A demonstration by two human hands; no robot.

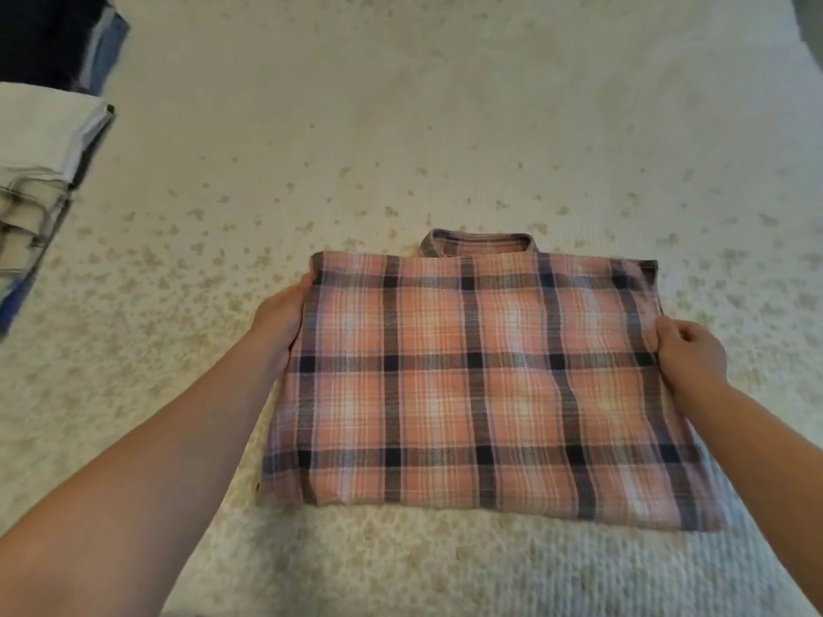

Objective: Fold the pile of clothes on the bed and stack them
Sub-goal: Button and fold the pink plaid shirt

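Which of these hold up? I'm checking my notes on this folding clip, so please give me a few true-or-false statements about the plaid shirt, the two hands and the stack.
1. The plaid shirt lies folded into a rectangle on the bed. True.
2. Only the right hand touches the shirt. False: the left hand is at its left edge too, one hand on each side.
3. The collar points away from the person. True.
4. The stack of folded clothes sits on the right side of the bed. False: it is at the far left.
5. The shirt rests on top of the stack. False: it lies apart, on the bedspread.
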